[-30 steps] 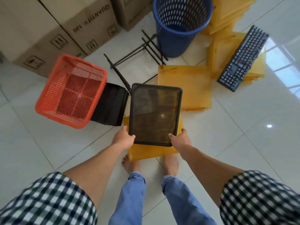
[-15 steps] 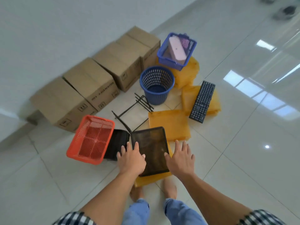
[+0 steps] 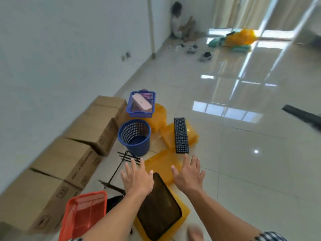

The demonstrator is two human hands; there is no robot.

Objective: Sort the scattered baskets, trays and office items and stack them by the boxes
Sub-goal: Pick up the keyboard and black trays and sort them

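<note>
Both hands had let go of the black mesh tray (image 3: pixel 159 209) and lifted clear as the view swung up the room. Left hand (image 3: pixel 137 180) and right hand (image 3: pixel 188 174) hovered empty, fingers spread. That tray lay flat, open side up, at 6 o'clock in view, on a yellow tray (image 3: pixel 184 213). Its long axis ran roughly 12 to 6. It sat askew on its base, so a nudge could probably slide it off. The wire rack (image 3: pixel 128 156), at 11 o'clock from it, might snag a foot.
</note>
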